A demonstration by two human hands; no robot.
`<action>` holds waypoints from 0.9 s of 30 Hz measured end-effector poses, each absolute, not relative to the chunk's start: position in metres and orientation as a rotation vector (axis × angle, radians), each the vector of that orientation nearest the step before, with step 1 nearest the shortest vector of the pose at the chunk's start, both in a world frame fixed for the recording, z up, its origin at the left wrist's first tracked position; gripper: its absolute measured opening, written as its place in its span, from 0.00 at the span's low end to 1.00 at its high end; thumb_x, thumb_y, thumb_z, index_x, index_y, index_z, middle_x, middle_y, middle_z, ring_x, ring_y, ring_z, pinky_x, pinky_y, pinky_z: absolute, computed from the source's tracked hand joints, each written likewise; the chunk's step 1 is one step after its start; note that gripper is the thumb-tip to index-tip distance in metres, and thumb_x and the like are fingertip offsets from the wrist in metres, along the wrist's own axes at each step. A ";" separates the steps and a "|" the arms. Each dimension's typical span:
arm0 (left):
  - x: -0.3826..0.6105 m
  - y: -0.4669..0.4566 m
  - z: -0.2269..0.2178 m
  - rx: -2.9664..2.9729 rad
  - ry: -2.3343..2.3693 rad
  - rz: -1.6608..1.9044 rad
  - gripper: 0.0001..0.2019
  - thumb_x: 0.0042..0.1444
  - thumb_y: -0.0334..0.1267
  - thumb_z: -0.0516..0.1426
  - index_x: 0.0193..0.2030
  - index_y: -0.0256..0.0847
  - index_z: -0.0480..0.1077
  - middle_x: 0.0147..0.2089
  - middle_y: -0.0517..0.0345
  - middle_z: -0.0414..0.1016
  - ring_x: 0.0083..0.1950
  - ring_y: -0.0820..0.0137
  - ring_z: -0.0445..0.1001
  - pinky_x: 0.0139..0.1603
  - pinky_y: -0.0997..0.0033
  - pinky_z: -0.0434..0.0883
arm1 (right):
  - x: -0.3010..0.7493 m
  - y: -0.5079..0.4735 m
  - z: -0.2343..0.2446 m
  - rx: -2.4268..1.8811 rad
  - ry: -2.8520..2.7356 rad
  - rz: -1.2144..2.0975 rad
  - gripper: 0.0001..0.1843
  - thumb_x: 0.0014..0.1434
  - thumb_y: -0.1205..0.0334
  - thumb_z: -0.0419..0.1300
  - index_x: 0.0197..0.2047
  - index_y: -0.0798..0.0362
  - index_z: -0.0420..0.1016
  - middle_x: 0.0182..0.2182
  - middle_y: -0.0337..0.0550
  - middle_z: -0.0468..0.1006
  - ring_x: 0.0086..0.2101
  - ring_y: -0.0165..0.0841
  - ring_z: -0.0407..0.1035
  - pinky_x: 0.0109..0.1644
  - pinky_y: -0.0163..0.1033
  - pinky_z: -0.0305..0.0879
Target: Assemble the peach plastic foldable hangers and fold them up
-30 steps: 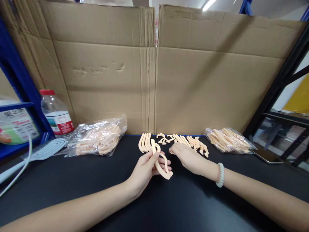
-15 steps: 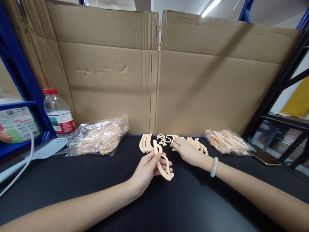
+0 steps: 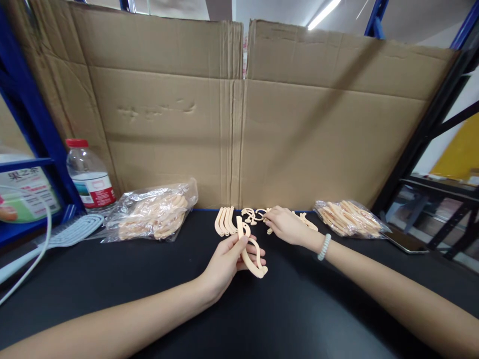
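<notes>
My left hand (image 3: 228,259) is closed on a beige plastic hanger piece (image 3: 251,263), pinched between thumb and fingers above the black table. It is made of curved arms joined at the lower end, with a rounded, holed end near my thumb. My right hand (image 3: 287,225) reaches over the loose parts at the back, its fingertips drawn together by the small hooks (image 3: 248,214). What sits between those fingertips is too small to make out. To the left of the hooks stands a row of curved hanger arms (image 3: 225,221). More beige parts (image 3: 309,222) lie partly hidden behind my right hand.
A clear bag of beige parts (image 3: 153,214) lies left, another bag (image 3: 350,218) right, beside a phone (image 3: 406,243). At far left are a red-capped bottle (image 3: 92,177), a pale blue hairbrush (image 3: 77,232) and a white cable (image 3: 48,234). Cardboard (image 3: 168,124) walls the back.
My right hand has shifted slightly left, its fingertips drawing together by the small hooks. My left hand keeps hold of the hanger piece with almost no movement. The whole view has shifted slightly.
</notes>
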State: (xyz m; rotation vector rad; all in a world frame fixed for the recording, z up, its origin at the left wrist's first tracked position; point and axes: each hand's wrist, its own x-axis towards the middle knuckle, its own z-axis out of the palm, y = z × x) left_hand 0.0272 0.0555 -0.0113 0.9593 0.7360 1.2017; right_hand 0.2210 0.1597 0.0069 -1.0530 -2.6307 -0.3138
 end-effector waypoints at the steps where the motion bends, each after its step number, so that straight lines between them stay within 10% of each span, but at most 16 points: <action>1: 0.027 0.055 -0.011 0.960 0.739 1.203 0.15 0.59 0.44 0.60 0.41 0.31 0.70 0.31 0.48 0.80 0.31 0.63 0.80 0.38 0.60 0.79 | 0.218 0.163 0.007 -1.064 -2.640 -0.313 0.10 0.66 0.68 0.51 0.41 0.58 0.74 0.37 0.51 0.77 0.41 0.40 0.69 0.46 0.43 0.62; 27: 0.028 0.051 -0.009 1.263 0.855 1.234 0.16 0.54 0.49 0.63 0.40 0.37 0.72 0.29 0.60 0.72 0.29 0.69 0.74 0.33 0.67 0.76 | 0.212 0.076 -0.003 -0.345 -2.344 -0.246 0.11 0.61 0.71 0.52 0.45 0.54 0.71 0.46 0.51 0.73 0.47 0.40 0.65 0.50 0.48 0.64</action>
